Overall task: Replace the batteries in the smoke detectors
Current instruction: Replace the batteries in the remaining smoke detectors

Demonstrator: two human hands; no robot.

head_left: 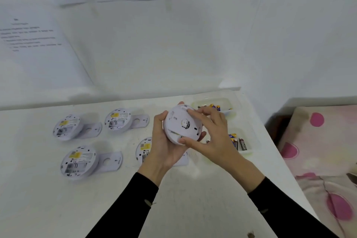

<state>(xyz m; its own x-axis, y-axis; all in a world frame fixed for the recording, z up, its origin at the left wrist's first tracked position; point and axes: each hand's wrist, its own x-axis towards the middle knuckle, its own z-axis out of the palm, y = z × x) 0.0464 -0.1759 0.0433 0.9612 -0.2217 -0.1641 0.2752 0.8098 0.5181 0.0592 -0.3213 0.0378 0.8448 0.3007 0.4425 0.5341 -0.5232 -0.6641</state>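
Note:
I hold a round white smoke detector (181,124) above the table, its front face toward me. My left hand (164,147) cups it from below and behind, thumb on its left rim. My right hand (210,137) pinches its rim, fingers at the top edge and thumb at the bottom edge. Three more detectors lie back-up with empty battery bays: one at the far left (66,126), one behind it to the right (117,120), one at the near left (78,162). Another detector (144,149) is partly hidden behind my left hand.
Two clear trays with batteries stand at the right: a far tray (228,102) and a near tray (248,150). White mounting plates (111,161) lie beside the detectors. The white table (193,199) ends at the right, next to a pink-dotted cloth (324,150). Papers hang on the wall.

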